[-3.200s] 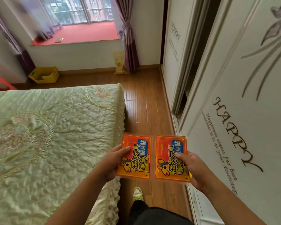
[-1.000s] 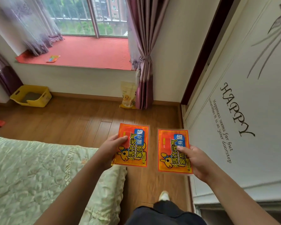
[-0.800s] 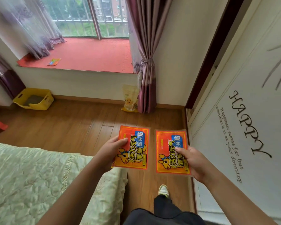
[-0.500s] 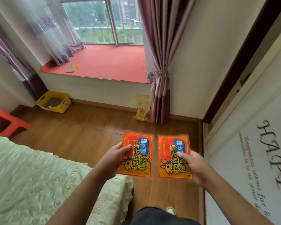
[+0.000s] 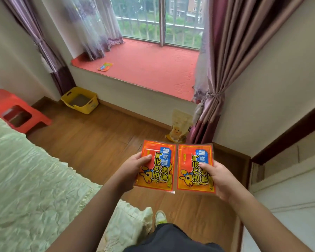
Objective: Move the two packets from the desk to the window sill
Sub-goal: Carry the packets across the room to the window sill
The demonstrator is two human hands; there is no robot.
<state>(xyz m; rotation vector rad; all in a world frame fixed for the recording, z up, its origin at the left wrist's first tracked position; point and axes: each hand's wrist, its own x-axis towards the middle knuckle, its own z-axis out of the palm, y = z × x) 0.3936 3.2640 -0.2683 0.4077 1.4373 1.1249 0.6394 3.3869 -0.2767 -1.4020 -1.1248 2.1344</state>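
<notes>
While the window sill (image 5: 149,68) lies ahead, we note each grip closed, apparently pinching: left hand (image 5: 133,168) on left packet (image 5: 157,166), right hand (image 5: 218,177) on right packet (image 5: 191,166)

Window sill (image 5: 149,70), red surface: mostly bare; 1 small coloured packet (image 5: 105,66) near its front-left edge. Sheer curtain (image 5: 96,30) hangs onto the back-left corner; tied drape (image 5: 213,99) covers the right end. Floor (image 5: 98,142) before the sill: open centre strip. Obstacles along the wall: yellow bin (image 5: 80,100) left, yellow bag (image 5: 179,128) right. Bed (image 5: 25,179) bounds the left side.
</notes>
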